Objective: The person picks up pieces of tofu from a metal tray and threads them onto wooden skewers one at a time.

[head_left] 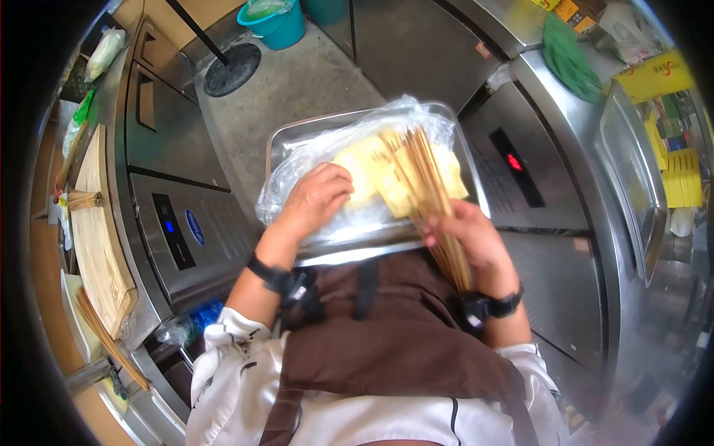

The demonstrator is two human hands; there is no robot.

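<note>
A metal tray (364, 253) rests at the front of the brown apron, lined with clear plastic (297, 172). On the plastic lie flat, pale yellow pieces of food (362, 169). My left hand (316, 199) touches the left edge of the yellow pieces, fingers bent together; whatever lies between its fingertips is hidden. A bundle of thin wooden skewers (428, 167) is gripped in my right hand (470, 232). The skewers slant across the right part of the yellow pieces, their upper ends fanned out over them.
Steel cabinets with displays stand left (175, 230) and right (520, 163). A wooden board (100, 245) and more skewers (108, 334) are at the left. A teal bucket (279, 28) and a round black base (232, 70) stand on the floor. An empty-looking tray (632, 175) leans right.
</note>
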